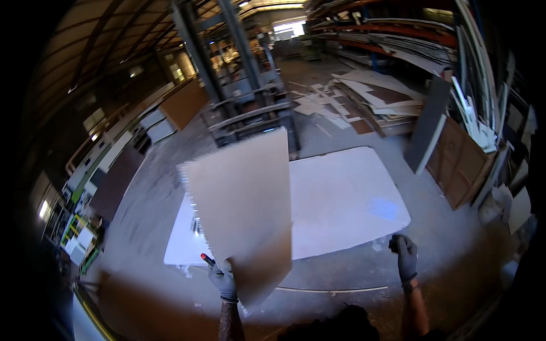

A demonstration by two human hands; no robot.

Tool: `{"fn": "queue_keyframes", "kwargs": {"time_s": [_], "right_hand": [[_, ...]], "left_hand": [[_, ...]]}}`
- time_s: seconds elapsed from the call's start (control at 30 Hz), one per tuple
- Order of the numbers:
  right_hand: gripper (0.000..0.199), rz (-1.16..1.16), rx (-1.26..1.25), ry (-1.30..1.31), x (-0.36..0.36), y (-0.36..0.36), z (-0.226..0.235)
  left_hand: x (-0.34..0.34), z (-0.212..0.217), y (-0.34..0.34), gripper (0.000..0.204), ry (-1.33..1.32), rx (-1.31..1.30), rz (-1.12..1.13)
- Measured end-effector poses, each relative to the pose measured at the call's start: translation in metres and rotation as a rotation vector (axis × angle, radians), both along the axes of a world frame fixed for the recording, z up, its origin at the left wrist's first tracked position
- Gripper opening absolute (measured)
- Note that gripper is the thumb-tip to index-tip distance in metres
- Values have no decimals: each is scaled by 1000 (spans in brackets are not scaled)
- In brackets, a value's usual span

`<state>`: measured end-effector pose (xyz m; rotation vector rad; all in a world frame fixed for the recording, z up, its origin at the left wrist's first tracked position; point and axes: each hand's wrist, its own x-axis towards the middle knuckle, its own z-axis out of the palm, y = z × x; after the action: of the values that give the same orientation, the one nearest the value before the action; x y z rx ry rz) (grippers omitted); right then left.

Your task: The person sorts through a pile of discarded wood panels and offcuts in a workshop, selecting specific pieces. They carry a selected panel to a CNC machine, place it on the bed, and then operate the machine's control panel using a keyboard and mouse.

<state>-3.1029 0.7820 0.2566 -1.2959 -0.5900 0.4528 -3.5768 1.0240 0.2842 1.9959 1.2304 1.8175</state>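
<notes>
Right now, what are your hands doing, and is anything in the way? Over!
Left hand: holding tan board and red-tipped tool. Right hand: clear of board, contents unclear. Forklift ahead, beyond pale sheet.

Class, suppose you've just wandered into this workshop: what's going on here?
A person's gloved left hand holds a tan board near its lower left edge, plus a small red-tipped object. The gloved right hand is apart from the board; whether it holds anything is unclear. A large white sheet lies beyond, before a forklift.
</notes>
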Motion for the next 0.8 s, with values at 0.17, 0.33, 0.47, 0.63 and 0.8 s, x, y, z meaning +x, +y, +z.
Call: {"fn": "queue_keyframes", "kwargs": {"time_s": [0.17, 0.33, 0.47, 0.63, 0.8], "right_hand": [[30, -253, -48, 179, 137, -87, -39], [27, -446, -81, 203, 288, -145, -67], [26, -529, -147, 248, 397, -189, -90], [25, -805, -783, 102, 482, -305, -196], [27, -1257, -395, 1023, 350, -463, -339]], "left_hand": [[199, -19, 8, 36, 318, -117, 42], [406, -66, 29, 38, 444, -167, -108], [570, -109, 33, 38, 545, -238, -247], [803, -113, 15, 35, 489, -196, -546], [1054, -111, -42, 39, 534, -127, -893]]}}
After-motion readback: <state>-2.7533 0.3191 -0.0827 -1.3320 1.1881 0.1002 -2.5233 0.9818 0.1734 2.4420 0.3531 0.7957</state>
